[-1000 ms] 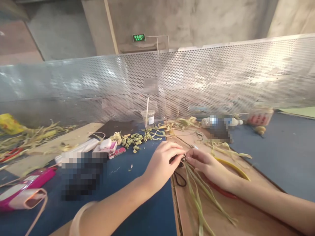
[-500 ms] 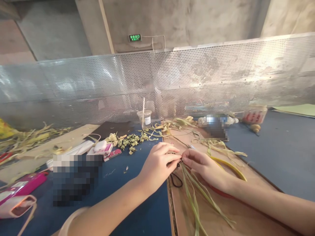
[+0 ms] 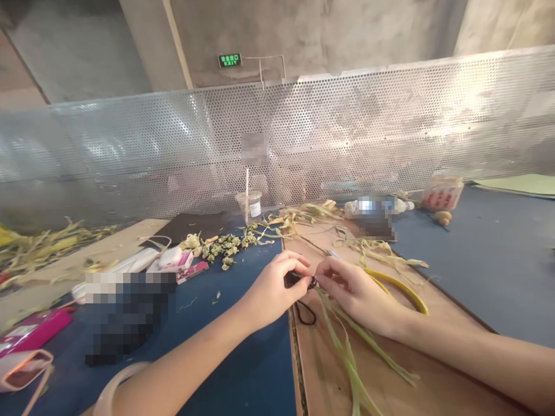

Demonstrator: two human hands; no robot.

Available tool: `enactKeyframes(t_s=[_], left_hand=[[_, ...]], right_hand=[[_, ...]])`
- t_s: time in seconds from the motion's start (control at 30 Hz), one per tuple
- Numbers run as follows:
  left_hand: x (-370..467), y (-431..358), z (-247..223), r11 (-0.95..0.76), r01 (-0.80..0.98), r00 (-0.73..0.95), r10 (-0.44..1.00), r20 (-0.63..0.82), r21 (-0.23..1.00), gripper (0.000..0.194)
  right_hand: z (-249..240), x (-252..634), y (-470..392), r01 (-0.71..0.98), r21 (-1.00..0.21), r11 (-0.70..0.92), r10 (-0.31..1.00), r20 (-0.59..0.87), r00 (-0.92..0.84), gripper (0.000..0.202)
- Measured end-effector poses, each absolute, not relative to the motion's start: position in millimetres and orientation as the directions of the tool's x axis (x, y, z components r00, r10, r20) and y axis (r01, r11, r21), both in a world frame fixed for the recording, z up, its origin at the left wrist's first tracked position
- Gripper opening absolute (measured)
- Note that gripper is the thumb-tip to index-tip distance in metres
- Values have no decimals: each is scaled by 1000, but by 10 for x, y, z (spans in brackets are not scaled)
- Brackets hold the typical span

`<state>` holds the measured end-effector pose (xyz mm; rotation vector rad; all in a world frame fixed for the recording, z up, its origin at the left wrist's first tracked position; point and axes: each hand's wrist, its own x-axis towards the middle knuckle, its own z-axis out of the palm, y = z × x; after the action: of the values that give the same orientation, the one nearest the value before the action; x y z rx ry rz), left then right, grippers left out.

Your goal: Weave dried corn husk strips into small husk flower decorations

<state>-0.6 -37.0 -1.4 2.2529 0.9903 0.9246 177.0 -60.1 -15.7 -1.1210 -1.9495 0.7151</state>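
The left hand (image 3: 277,286) has its thumb and forefinger pinched on a small bunch of black cord (image 3: 311,283), the other fingers curled above it. The right hand (image 3: 349,286) meets it there, its thumb and forefinger also closed on the cord — which strand each one grips is too small to tell. The cord sits between the two sets of fingertips, above the left edge of a brown board (image 3: 333,375), and a loose black loop (image 3: 306,314) hangs just below the left hand.

Long pale-green leaf strips (image 3: 347,352) run from just under the right fingertips down over the board; whether they are tied to the cord cannot be seen. A yellow curved band (image 3: 411,292) lies just beyond the right wrist.

Left of the board, the blue surface (image 3: 243,370) carries a cluster of small green knotted pieces (image 3: 225,248), a pink-and-white box (image 3: 184,262) and a magenta device (image 3: 37,332). A clear cup (image 3: 251,206) with a straw stands farther back, near a perforated metal panel (image 3: 347,133). To the right are a plastic bottle (image 3: 352,208) on its side — partly blurred — and a jar (image 3: 442,192).
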Motion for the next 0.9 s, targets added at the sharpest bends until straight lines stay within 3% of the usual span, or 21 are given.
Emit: enactKeyframes(t_s=[0.23,0.5,0.7,0.9], left_hand=[[-19,-302,-40,-480,380,515,820,251,791,15],[-46,-254,-116,-511,351,534,798,280,785,15],[-40,-246,-111,-574,345,552,764,334,743,16],[20,-244,-18,-704,449,586,697,413,551,11]], right_hand=[[-207,1776,-575,489,-743,458,889,362,-281,13],[-208,1787,-547,416,-805,424,902,333,-275,17],[-192,1779,-510,374,-809,453,887,369,-277,19],[-217,1800,-439,371,-789,490,869,414,-269,19]])
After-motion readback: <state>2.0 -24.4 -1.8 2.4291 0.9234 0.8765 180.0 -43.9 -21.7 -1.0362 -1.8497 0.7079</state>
